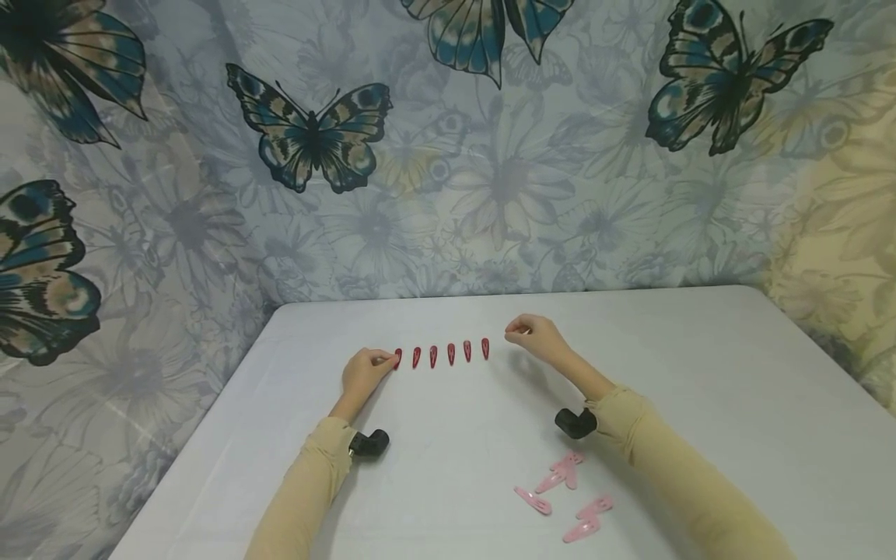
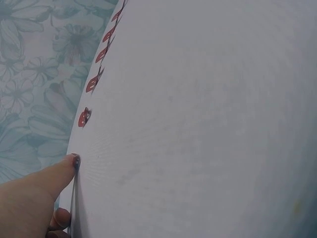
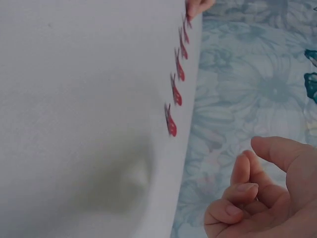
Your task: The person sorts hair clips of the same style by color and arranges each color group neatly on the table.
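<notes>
Where leftmost, red clip [image 1: 398, 355] against fingers [image 1: 382, 355]

No text, label, brand or number can be read in any view. The red clips [image 1: 433, 357] show small pale marks — too small to make out as letters or anything else. On the pink clips [image 1: 581, 531] and the black wrist cameras [image 1: 371, 443], no lettering can be picked out. The patterned cloth [image 1: 504, 264] carries printed pictures only — butterflies and flowers, with no legible words or signs.
</notes>
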A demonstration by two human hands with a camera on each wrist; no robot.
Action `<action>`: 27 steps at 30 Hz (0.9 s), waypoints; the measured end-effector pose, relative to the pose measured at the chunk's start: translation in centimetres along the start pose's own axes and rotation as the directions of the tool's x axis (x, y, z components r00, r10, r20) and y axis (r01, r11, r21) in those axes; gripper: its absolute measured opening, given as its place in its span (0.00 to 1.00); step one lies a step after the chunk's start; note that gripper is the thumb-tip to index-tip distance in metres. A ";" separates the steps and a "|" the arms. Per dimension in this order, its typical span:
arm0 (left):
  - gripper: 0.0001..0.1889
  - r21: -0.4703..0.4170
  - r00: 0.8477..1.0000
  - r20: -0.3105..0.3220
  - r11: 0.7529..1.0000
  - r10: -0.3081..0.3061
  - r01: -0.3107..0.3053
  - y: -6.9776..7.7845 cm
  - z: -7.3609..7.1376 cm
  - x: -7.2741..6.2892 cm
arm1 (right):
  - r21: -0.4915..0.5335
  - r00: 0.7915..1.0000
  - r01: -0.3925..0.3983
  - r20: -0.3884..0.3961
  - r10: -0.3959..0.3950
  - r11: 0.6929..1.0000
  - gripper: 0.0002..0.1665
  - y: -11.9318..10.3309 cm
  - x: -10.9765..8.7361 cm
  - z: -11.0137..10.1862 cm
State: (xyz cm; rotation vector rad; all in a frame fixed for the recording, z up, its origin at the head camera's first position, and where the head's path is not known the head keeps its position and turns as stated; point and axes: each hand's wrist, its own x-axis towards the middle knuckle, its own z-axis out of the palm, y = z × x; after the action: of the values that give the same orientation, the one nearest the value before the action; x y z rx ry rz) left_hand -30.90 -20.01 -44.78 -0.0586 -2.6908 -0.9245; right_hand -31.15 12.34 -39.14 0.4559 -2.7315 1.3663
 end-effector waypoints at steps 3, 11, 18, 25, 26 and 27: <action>0.11 0.002 1.000 -0.008 1.000 0.003 -0.003 0.0 0.1 0.0 | 0.005 0.999 0.036 0.011 -0.036 0.999 0.09 -0.1 -0.6 -0.3; 0.11 -0.011 1.000 -0.011 1.000 0.007 -0.007 0.1 0.0 0.0 | 0.045 0.997 0.074 0.034 -0.076 0.996 0.08 -0.4 -2.6 -0.9; 0.11 -0.007 1.000 0.000 1.000 0.000 0.000 0.2 -0.1 -0.1 | 0.046 0.994 0.084 0.071 -0.087 0.995 0.07 -0.8 -4.7 -1.5; 0.11 -0.003 1.000 -0.007 1.000 0.008 -0.008 0.0 0.0 0.0 | 0.028 0.988 0.146 0.038 -0.147 0.989 0.07 -1.8 -6.7 -2.3; 0.11 -0.002 1.000 -0.007 1.000 0.008 -0.008 0.0 0.0 0.0 | 0.030 0.986 0.160 0.032 -0.161 0.987 0.06 -2.0 -7.0 -2.4; 0.11 -0.004 1.000 -0.005 1.000 0.009 -0.009 0.0 0.0 0.0 | 0.030 0.985 0.171 0.027 -0.172 0.985 0.06 -2.1 -7.3 -2.4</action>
State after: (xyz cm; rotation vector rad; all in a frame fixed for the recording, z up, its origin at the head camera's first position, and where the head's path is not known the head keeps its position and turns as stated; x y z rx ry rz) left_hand -30.86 -19.98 -44.79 -0.0685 -2.6819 -0.9257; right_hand -23.78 14.78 -37.31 0.7007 -2.6266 1.3655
